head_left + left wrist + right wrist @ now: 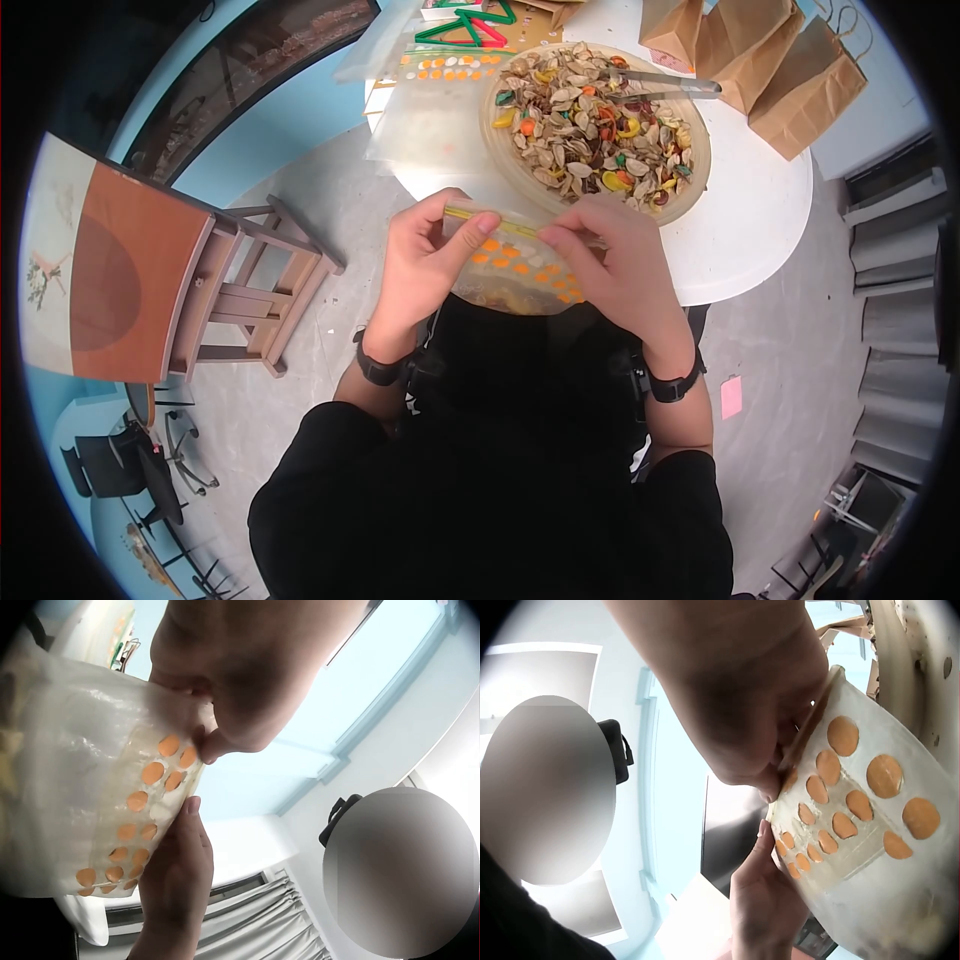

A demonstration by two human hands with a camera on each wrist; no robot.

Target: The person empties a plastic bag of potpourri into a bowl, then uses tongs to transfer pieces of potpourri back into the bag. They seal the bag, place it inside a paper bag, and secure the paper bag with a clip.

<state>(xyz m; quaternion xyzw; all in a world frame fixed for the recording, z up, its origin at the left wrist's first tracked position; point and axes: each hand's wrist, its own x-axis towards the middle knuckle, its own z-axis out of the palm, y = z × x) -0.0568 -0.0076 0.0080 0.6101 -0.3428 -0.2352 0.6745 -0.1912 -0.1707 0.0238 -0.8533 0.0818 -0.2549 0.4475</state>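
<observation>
A translucent zip bag point(520, 268) with rows of orange dots hangs between both hands, with some yellowish-brown contents showing at its bottom in the head view. My left hand point(428, 255) pinches the yellowish zip edge at its left end, thumb on top. Farther right along the same edge, my right hand point(622, 262) pinches it between thumb and fingers. From the left wrist, the bag point(82, 765) fills the left side, with the right hand point(178, 874) below. Up close in the right wrist view, the dotted bag point(855, 817) lies beside the left hand point(765, 900).
A large round bowl point(487, 130) of dried petals and colourful pieces stands on the white table point(770, 220), metal tongs point(670, 85) lying across it. Flat dotted bags point(425, 125) and green triangle clips point(450, 30) lie left. Paper bags point(810, 95) stand right; a wooden chair point(250, 300) is left.
</observation>
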